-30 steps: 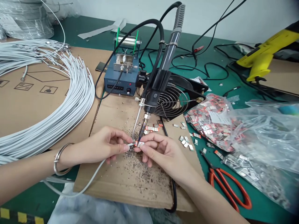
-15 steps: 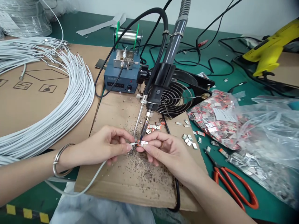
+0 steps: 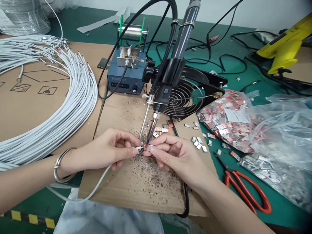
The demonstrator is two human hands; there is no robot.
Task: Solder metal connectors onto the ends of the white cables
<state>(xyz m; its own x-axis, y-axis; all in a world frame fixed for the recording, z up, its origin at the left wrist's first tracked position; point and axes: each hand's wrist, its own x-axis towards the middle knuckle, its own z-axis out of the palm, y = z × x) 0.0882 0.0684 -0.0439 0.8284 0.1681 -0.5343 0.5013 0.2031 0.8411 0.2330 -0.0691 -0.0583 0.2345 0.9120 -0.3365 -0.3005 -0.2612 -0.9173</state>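
My left hand (image 3: pixel 119 149) pinches the end of a white cable (image 3: pixel 99 184) between thumb and forefinger, and the cable trails down to the left. My right hand (image 3: pixel 172 152) grips a small metal USB connector (image 3: pixel 151 147) by its sides. Cable end and connector meet under the tip of a mounted soldering iron (image 3: pixel 152 125); whether the tip touches them I cannot tell. Beside the tip ends the thin, bent metal solder feed tube (image 3: pixel 145 122). Solder crumbs and residue lie on the cardboard (image 3: pixel 117 191) beneath my hands.
Behind my hands stand a blue solder feeder (image 3: pixel 125 78) with a solder spool and a black fan (image 3: pixel 182 100). Coiled white cables (image 3: pixel 83 107) spread on the left. At right are bagged connectors (image 3: pixel 226 120), orange-handled cutters (image 3: pixel 246 188) and a yellow tool (image 3: pixel 282 55). Loose connectors (image 3: pixel 198 143) lie nearby.
The view has shifted slightly. Both hands keep their grips at the iron's tip. The connector's visible face now looks greyer, as if turned slightly in my right hand.
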